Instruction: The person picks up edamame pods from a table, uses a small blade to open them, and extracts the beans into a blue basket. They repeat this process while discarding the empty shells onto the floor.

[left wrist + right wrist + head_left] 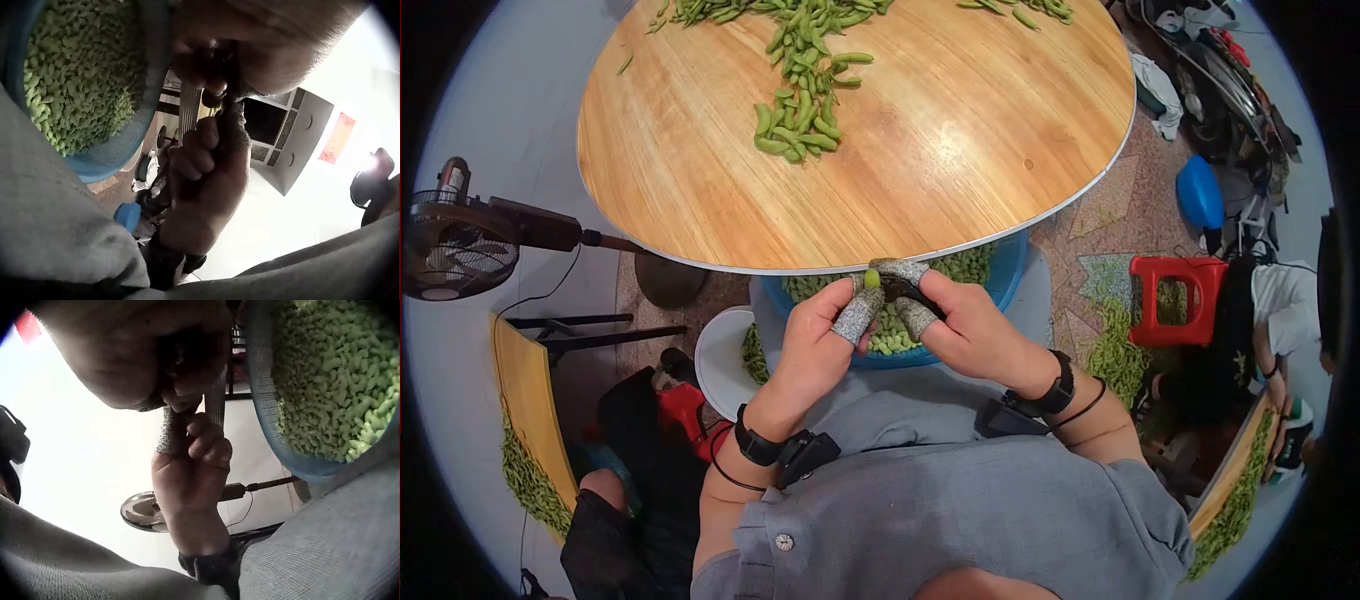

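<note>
Just off the table's near edge, my left hand [817, 325] pinches a green edamame pod [872, 278], its rounded tip showing above the thumb. My right hand [970, 330] meets it from the other side, forefinger and thumb curled in at the same pod. Grey speckled covers wrap the thumbs and the right forefinger. In the left wrist view the right hand [203, 178] has its other fingers folded; the left hand [190, 481] looks alike in the right wrist view. Below both hands sits a blue basin [1012, 275] of shelled green beans [892, 335].
A round wooden table [960, 150] carries a heap of edamame pods [800, 125]. A white bucket [718, 375] stands at left, near a fan [460, 245]. To the right are a red stool [1175, 330] and a pile of pods [1115, 350] on the floor. Other people sit at both sides.
</note>
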`<act>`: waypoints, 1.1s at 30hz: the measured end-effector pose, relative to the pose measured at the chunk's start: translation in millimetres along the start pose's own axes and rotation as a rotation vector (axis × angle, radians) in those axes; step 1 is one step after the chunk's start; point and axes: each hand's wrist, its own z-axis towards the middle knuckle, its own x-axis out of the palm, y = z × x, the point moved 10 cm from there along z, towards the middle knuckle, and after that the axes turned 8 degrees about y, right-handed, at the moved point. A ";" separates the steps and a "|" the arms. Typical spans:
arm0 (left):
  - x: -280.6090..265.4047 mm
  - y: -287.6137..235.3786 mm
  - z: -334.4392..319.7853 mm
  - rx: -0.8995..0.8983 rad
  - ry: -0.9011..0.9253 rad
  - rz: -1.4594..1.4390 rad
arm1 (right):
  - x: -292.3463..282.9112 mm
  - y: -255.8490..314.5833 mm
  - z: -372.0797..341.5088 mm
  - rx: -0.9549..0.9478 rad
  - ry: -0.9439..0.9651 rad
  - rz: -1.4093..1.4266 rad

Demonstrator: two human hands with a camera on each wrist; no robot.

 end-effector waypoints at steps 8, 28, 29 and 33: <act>5.4 -38.2 -4.2 0.377 -0.119 0.734 | 4.9 -14.1 -4.7 0.053 0.056 -0.013; 31.6 -52.5 -2.0 0.504 0.006 1.099 | 27.7 -32.2 -27.3 0.429 0.235 0.892; 33.3 -51.7 -1.5 0.472 -0.027 1.138 | 25.3 -33.1 -27.2 0.435 0.218 0.840; 28.7 -47.9 -0.2 0.554 -0.107 0.934 | 23.4 -39.4 -30.5 0.449 0.179 0.803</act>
